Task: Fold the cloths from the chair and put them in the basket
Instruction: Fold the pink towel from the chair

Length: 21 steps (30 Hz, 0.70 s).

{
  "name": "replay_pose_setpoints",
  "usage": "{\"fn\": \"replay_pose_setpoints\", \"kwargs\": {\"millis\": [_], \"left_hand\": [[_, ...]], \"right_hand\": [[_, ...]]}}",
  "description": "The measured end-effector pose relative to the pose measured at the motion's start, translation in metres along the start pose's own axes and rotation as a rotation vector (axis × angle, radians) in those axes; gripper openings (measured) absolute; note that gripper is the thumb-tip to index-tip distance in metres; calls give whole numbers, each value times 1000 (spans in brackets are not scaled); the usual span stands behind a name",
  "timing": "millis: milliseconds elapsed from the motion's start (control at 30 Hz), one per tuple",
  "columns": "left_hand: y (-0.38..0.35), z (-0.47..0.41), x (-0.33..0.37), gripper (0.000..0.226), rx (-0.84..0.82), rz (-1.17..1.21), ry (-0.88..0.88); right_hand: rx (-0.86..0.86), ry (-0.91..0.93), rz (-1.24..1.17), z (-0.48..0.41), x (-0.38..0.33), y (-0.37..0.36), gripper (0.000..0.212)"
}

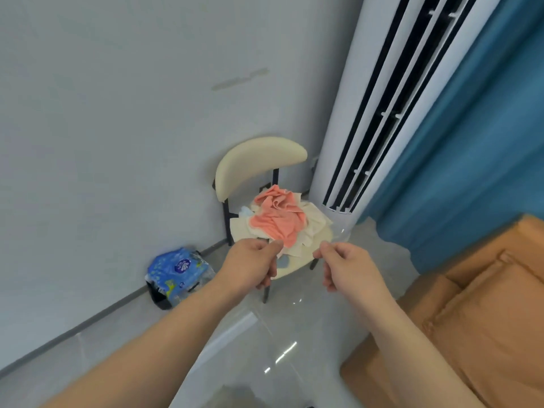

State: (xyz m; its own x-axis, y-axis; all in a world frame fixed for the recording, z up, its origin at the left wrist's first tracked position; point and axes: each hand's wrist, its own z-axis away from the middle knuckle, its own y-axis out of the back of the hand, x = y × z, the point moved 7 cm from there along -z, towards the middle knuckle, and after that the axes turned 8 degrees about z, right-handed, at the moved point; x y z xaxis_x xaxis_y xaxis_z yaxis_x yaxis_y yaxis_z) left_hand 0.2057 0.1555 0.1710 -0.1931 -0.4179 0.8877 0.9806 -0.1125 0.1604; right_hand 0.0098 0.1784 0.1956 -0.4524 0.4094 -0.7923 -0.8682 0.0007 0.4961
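A chair (259,163) with a cream backrest and seat stands against the wall. A crumpled pile of cloths lies on the seat: a pink cloth (279,219) on top, cream cloths (315,222) under it, and a bit of light blue cloth (245,212) at the back. Both my arms reach toward the seat's front. My left hand (253,263) has curled fingers, and its thumb and forefinger pinch the pink cloth's front edge. My right hand (347,266) hovers by the seat's front right edge, fingers curled with thumb and forefinger together, holding nothing. No basket is in view.
A blue plastic package (176,275) lies on the floor by the wall, left of the chair. A tall white air conditioner (353,160) stands right behind the chair, with a blue curtain (471,157) beyond it. An orange sofa (477,319) fills the right side. The floor is glossy tile (279,334).
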Motion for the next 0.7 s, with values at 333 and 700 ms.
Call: {"fn": "replay_pose_setpoints", "kwargs": {"millis": [333, 700], "left_hand": [[-41, -90, 22, 54, 178, 52, 97], [-63, -204, 34, 52, 243, 162, 200]], "right_hand": [[-240, 73, 114, -160, -17, 24, 25], [-347, 108, 397, -300, -36, 45, 27]]}}
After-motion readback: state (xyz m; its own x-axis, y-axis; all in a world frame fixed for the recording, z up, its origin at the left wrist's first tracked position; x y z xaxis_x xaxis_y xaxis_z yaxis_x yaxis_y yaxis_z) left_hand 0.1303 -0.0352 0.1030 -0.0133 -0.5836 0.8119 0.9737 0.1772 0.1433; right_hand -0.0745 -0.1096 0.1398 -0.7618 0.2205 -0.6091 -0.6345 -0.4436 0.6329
